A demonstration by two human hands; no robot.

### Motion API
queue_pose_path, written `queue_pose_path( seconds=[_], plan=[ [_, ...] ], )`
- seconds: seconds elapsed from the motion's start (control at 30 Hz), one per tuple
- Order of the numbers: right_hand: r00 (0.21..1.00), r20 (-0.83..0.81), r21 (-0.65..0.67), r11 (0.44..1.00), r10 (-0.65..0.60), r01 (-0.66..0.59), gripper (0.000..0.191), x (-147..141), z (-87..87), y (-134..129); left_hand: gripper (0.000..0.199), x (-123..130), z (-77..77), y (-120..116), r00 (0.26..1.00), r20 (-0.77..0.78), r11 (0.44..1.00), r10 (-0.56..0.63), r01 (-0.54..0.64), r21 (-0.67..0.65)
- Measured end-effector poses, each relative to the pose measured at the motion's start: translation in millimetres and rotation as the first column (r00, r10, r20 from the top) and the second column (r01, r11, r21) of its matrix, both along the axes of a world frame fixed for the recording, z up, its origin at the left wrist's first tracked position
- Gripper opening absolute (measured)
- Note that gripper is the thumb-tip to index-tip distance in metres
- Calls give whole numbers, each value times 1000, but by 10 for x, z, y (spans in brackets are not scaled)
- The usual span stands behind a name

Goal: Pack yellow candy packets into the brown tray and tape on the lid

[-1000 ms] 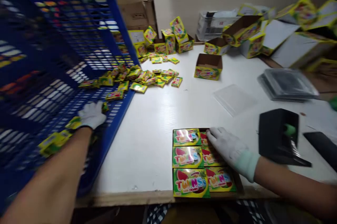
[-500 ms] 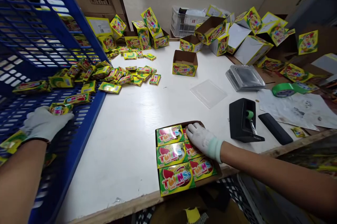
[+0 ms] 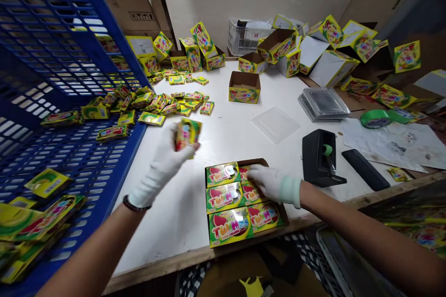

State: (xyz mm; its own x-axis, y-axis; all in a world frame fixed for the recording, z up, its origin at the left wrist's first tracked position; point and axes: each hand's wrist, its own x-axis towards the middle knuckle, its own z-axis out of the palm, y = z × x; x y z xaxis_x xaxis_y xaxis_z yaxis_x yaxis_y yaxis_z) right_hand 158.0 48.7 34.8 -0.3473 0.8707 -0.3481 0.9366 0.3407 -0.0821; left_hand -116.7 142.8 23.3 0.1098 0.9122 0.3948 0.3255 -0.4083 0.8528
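My left hand (image 3: 163,164), in a white glove, is raised over the table with its fingers closed round a small yellow-green candy box (image 3: 187,135). Below and to the right, an open carton (image 3: 262,162) holds rows of candy boxes (image 3: 225,198) marked "TWINS". Over the carton's right side lies my gloved right hand (image 3: 272,181), fingers extended onto the packs at the back right; the fingertips are slightly blurred. At the left, a blue plastic crate (image 3: 137,148) lies with its opening toward the table, and loose candy boxes (image 3: 111,133) spread from it onto the tabletop.
An empty display carton (image 3: 244,97) stands mid-table, with a clear plastic lid (image 3: 275,124) nearby. To the right are stacked clear containers (image 3: 324,104), a black tape dispenser (image 3: 318,157) and green tape (image 3: 375,119). More display cartons (image 3: 278,46) line the back.
My left hand has come out of the blue crate, rightward over the table, with a small candy box in it. My right hand stays at the carton, fingers drawn slightly together.
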Motion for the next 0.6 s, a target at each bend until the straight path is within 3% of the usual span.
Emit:
queue_pose_path(
  seconds=[0.1,0.17,0.23,0.33,0.4,0.43,0.47,0.53,0.6],
  plan=[
    [994,22,55,992,-111,109,34,-20,63,33,67,408,93,-378,976,98,980,-193,197,-30],
    [987,109,36,993,-119,116,34,-45,86,68,72,569,65,-500,968,125,972,-219,228,-55],
    [991,79,-32,993,-107,110,32,-12,135,120,70,654,16,-552,954,193,965,-231,251,-82],
    [941,-302,-41,988,-154,149,38,133,320,144,56,719,0,-615,934,252,961,-252,273,-51],
    [803,-586,88,976,-113,201,47,207,521,75,45,772,44,-695,944,161,956,-287,294,-21],
    [764,-644,171,966,-40,195,50,219,635,19,41,806,73,-745,944,102,948,-315,318,-14],
    [771,-636,239,959,35,153,50,215,752,-46,39,843,101,-798,934,57,935,-354,355,-14],
    [872,-474,279,960,123,16,42,179,956,-172,42,900,133,-889,899,21,899,-437,437,-30],
    [969,-241,176,984,58,-15,36,152,1061,-266,54,898,114,-937,891,-10,890,-454,453,-50]
  ],
)
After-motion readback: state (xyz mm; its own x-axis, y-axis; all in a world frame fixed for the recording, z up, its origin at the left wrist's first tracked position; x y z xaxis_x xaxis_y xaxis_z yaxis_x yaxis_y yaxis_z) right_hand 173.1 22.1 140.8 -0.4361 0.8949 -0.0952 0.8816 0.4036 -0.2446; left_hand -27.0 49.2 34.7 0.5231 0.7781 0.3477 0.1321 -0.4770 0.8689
